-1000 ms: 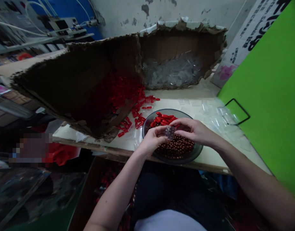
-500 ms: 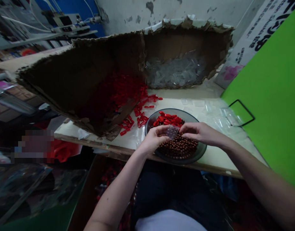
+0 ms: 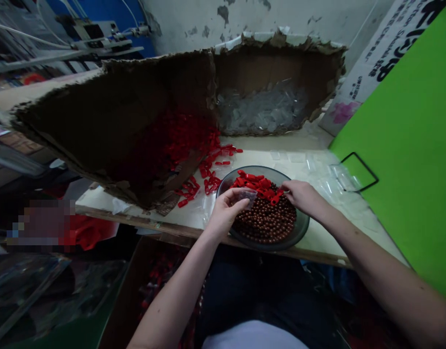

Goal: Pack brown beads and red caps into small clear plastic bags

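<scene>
- My left hand (image 3: 223,209) pinches a clear plastic piece (image 3: 249,197).
- My right hand (image 3: 302,195) is at glossy red pieces (image 3: 252,181); I cannot tell its grip.
- Bowl (image 3: 302,225): round brown beads (image 3: 266,222).

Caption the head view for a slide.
Left hand holding a small clear plastic piece, right hand at red pieces lying with brown beads in a bowl.

Left forearm (image 3: 184,274): bare, extended forward and inward.
Left hand (image 3: 226,207): thumb (image 3: 240,206) opposed to fingers (image 3: 231,193) in a pinch.
Right forearm (image 3: 364,245): bare, angled in from the right.
Right hand (image 3: 303,197): fingers curled, pointing leftward.
Spacing: hands apart, near each other.
</scene>
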`<state>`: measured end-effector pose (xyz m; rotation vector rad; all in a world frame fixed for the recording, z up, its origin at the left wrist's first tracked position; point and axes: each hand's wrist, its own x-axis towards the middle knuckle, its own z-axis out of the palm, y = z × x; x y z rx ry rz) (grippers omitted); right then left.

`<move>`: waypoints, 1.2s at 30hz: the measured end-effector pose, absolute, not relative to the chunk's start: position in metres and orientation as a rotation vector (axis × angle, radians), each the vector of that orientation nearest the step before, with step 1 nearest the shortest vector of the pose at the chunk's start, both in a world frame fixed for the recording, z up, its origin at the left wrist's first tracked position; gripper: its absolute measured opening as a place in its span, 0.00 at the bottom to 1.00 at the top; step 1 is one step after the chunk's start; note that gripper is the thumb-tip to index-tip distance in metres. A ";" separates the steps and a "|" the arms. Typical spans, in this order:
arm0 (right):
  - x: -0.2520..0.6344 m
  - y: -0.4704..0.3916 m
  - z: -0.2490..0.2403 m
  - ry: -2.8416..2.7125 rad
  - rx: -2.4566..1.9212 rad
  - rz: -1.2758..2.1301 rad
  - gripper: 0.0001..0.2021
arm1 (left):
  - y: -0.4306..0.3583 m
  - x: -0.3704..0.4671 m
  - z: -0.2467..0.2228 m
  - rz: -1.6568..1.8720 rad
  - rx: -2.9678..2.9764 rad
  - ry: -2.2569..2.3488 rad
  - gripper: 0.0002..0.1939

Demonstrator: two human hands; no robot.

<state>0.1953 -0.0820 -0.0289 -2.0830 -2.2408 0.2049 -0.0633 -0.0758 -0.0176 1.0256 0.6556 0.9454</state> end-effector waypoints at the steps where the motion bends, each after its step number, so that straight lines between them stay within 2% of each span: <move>1: 0.195 -0.083 -0.030 -2.275 -2.051 0.232 0.10 | -0.075 -0.062 -0.018 0.955 1.056 0.658 0.14; 6: 0.186 -0.085 -0.038 -2.413 -1.995 0.232 0.12 | -0.073 -0.051 -0.017 0.916 1.001 0.695 0.18; 10: 0.183 -0.079 -0.042 -2.497 -1.998 0.171 0.10 | -0.074 -0.048 -0.015 0.857 0.932 0.687 0.23; 15: 0.190 -0.073 -0.038 -2.548 -1.826 0.168 0.05 | -0.077 -0.049 -0.011 0.840 0.893 0.673 0.24; 17: 0.191 -0.077 -0.031 -2.421 -1.768 0.313 0.04 | -0.078 -0.050 -0.010 0.840 0.877 0.677 0.24; 19: 0.188 -0.083 -0.022 -2.142 -1.710 0.604 0.06 | -0.078 -0.051 -0.010 0.855 0.848 0.691 0.21; 22: 0.177 -0.096 -0.009 -1.602 -1.532 1.089 0.13 | -0.079 -0.053 -0.010 0.877 0.835 0.728 0.18; 24: 0.169 -0.104 -0.003 -1.299 -1.412 1.284 0.17 | -0.080 -0.054 -0.010 0.860 0.855 0.739 0.18; 29: 0.157 -0.114 0.007 -0.956 -1.229 1.430 0.18 | -0.090 -0.049 -0.009 0.789 0.921 0.715 0.19; 36: 0.150 -0.119 0.018 -1.034 -1.253 1.379 0.17 | -0.097 -0.043 -0.007 0.776 0.968 0.715 0.19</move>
